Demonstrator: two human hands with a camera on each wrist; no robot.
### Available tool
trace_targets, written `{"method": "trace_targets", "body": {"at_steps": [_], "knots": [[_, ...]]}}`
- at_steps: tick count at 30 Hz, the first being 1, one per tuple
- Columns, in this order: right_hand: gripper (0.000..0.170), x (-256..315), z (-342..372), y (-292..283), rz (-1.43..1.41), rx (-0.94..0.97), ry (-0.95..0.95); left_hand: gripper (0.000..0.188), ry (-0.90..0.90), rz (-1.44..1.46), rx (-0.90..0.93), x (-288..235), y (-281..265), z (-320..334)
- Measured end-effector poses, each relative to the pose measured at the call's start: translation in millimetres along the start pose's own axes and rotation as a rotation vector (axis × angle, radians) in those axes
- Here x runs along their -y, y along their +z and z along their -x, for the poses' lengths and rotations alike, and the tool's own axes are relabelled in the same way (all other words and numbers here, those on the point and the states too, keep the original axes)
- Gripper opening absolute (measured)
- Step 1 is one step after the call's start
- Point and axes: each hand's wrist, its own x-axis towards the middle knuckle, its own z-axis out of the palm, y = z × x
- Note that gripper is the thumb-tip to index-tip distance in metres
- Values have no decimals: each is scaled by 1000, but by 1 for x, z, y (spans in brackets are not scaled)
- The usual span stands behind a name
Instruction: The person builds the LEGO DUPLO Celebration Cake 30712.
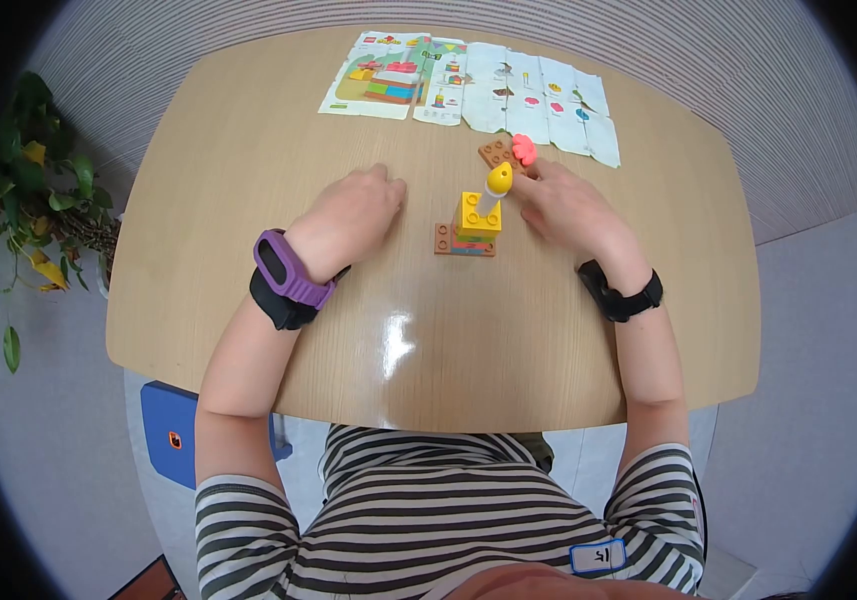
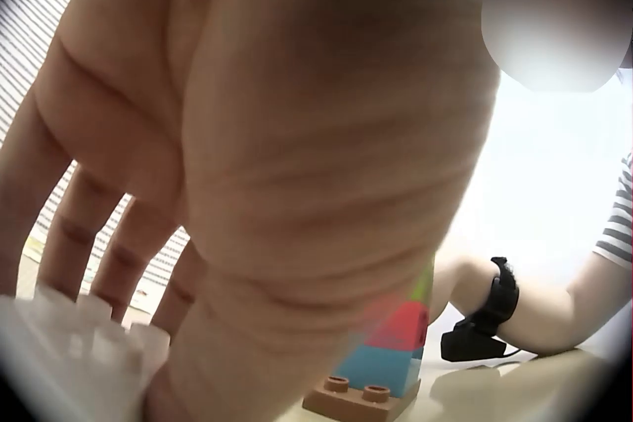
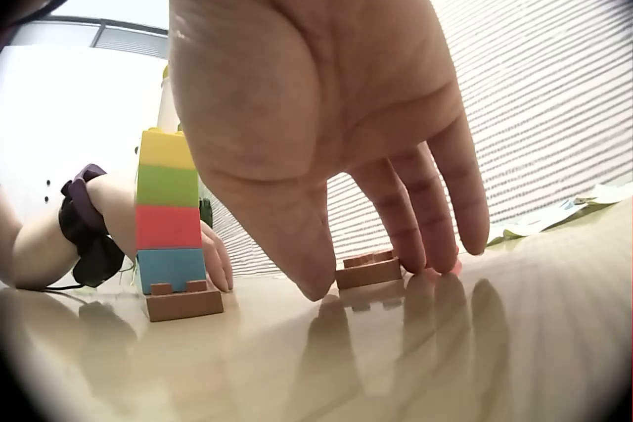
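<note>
In the head view, my left hand [image 1: 350,215] rests on the table left of the brick tower. Close under its palm, a whitish studded brick [image 2: 94,358] shows in the left wrist view; the thumb lies beside it, the fingertips are hidden behind it, and I cannot tell whether they grip it. My right hand [image 1: 568,205] reaches down right of the tower, fingers fairly straight. A brown plate [image 3: 368,271] lies by its thumb and index finger, and a pink flower-shaped piece [image 1: 523,150] is near its fingertips.
The tower has a brown base [image 1: 442,240], blue, red, green and yellow bricks [image 1: 480,214], and a white candle with a yellow flame [image 1: 499,180] on top. Printed instruction sheets [image 1: 488,90] lie along the far edge. A blue stool [image 1: 170,430] stands below the table at left.
</note>
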Motion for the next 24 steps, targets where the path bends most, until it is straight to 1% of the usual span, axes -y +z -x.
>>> {"method": "trace_targets", "body": {"at_steps": [1, 2, 4, 5, 7, 8, 11, 14, 16, 20, 24], "knots": [[27, -3, 0, 0, -2, 10, -7, 19, -21, -7, 47, -1, -4, 2], [24, -10, 0, 5, -10, 19, -17, 21, -5, 38, 91, -5, -3, 1], [21, -10, -1, -2, -7, 100, -2, 24, 31, 137, 177, -11, -11, 5], [19, -11, -2, -5, -10, 145, 7, 25, 76, 155, 254, -15, -15, 4], [17, -10, -4, -6, -30, 133, 5, 27, 167, 190, 401, -24, -24, 2], [17, -9, -5, -6, -40, 127, 3, 30, 244, 165, 425, -28, -28, 3], [17, -1, -10, -2, -67, 8, -26, 32, 353, 201, 403, -39, -24, 13], [18, -3, -8, 6, -57, -12, -101, 33, 417, 210, 407, -54, -18, 14], [18, -1, -7, 2, -93, 23, -119, 36, 439, 238, 391, -61, -15, 13], [20, -2, -5, 2, -92, 61, -179, 41, 448, 295, 299, -67, -3, 8], [23, -1, -3, 9, -127, -49, -211, 44, 460, 269, 143, -60, 14, 4]]}}
